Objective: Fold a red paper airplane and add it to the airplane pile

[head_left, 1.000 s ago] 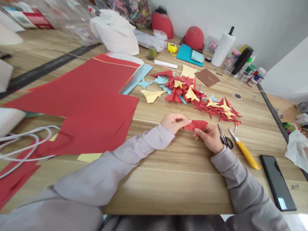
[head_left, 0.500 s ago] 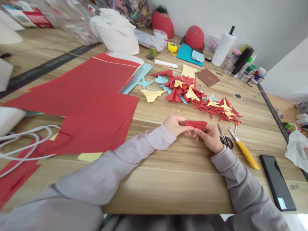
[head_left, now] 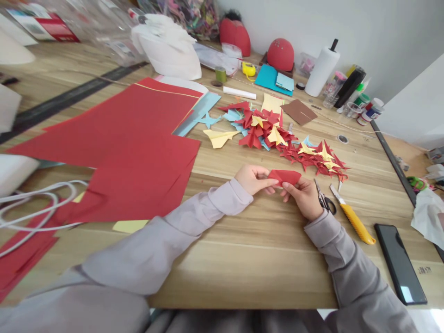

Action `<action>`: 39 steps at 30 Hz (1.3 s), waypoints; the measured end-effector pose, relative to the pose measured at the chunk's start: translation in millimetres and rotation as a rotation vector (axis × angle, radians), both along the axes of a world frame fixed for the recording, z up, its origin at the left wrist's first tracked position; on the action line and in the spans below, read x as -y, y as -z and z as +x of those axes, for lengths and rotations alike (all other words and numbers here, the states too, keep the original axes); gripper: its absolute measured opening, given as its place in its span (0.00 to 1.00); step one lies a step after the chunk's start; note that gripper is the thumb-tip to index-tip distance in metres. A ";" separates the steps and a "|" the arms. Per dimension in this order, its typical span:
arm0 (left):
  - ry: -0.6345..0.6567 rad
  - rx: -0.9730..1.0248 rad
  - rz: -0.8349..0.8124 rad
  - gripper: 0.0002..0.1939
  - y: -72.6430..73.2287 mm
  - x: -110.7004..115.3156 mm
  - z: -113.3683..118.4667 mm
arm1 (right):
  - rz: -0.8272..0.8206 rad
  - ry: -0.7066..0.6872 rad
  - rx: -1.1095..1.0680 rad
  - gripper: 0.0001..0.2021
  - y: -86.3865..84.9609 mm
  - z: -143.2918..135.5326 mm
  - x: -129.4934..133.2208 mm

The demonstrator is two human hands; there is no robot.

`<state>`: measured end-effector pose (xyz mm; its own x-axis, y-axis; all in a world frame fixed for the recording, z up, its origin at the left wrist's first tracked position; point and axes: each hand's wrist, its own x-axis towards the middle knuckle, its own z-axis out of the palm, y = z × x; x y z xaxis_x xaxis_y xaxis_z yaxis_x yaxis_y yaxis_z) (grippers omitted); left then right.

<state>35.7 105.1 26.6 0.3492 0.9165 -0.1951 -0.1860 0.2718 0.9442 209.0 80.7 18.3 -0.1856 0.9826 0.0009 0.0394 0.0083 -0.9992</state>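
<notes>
A pale wooden bench (head_left: 263,259) fills the view, with a white wall behind it. At the far left, white cable (head_left: 38,203) loops over the bench edge. Next to it, large red sheets (head_left: 132,138) lie spread flat, overlapping one another, with a light blue sheet (head_left: 199,111) showing under their far corner. Behind them sits a heap of white paper (head_left: 166,46).

Near the middle, the person's left hand (head_left: 253,179) and right hand (head_left: 305,196), both in grey sleeves, meet just above the bench. Between them is a small folded red paper (head_left: 285,176). The left hand pinches its left end with thumb and fingertips; the right hand grips its right side, thumb on top.

Just beyond the hands lies a yellow paper plane (head_left: 219,137), and to its right a long pile (head_left: 284,138) of folded red, yellow and blue paper shapes. Behind the pile are a teal folder (head_left: 274,78), a brown card (head_left: 298,112), and two red rounded objects (head_left: 280,54) against the wall. A paper towel roll (head_left: 322,69) stands upright farther right, beside some bottles (head_left: 350,88).

Scissors (head_left: 324,201) lie just beside the right hand, partly hidden by it. A yellow knife (head_left: 354,219) lies next to them, and a black phone (head_left: 400,263) lies face up near the right edge.
</notes>
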 end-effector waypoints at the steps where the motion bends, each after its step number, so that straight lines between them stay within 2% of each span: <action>1: 0.002 -0.003 0.003 0.17 0.3 -0.5 -0.1 | 0.005 0.001 -0.003 0.15 0.2 0.1 -0.1; 8: 0.014 0.045 -0.078 0.17 -1.7 -3.8 -3.4 | 0.030 -0.029 -0.047 0.15 2.9 0.1 -1.1; 14: -0.086 0.030 0.058 0.21 -0.8 -2.6 -4.8 | 0.011 -0.015 -0.006 0.17 2.0 1.6 -0.5; 18: -0.121 0.015 0.091 0.18 -1.1 -1.2 -8.3 | -0.004 -0.030 0.022 0.19 0.7 1.5 0.2; 24: -0.142 0.016 0.065 0.16 -3.2 -1.6 -9.2 | -0.016 -0.053 0.062 0.20 0.3 1.7 0.9; 30: -0.139 0.034 0.006 0.20 -3.2 -4.6 -4.3 | 0.008 0.025 0.067 0.19 1.1 0.3 1.3; 36: -0.174 0.074 -0.010 0.18 -0.8 -6.6 -4.2 | 0.016 0.012 0.000 0.21 3.5 1.0 1.0; 39: -0.166 0.094 -0.002 0.16 1.0 -7.5 -5.3 | -0.017 0.024 -0.039 0.27 5.9 3.1 0.2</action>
<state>30.4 112.6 25.6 0.2095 0.9627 -0.1709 -0.3163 0.2321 0.9198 212.1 80.5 12.4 -0.1622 0.9867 -0.0093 0.0000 -0.0095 -1.0000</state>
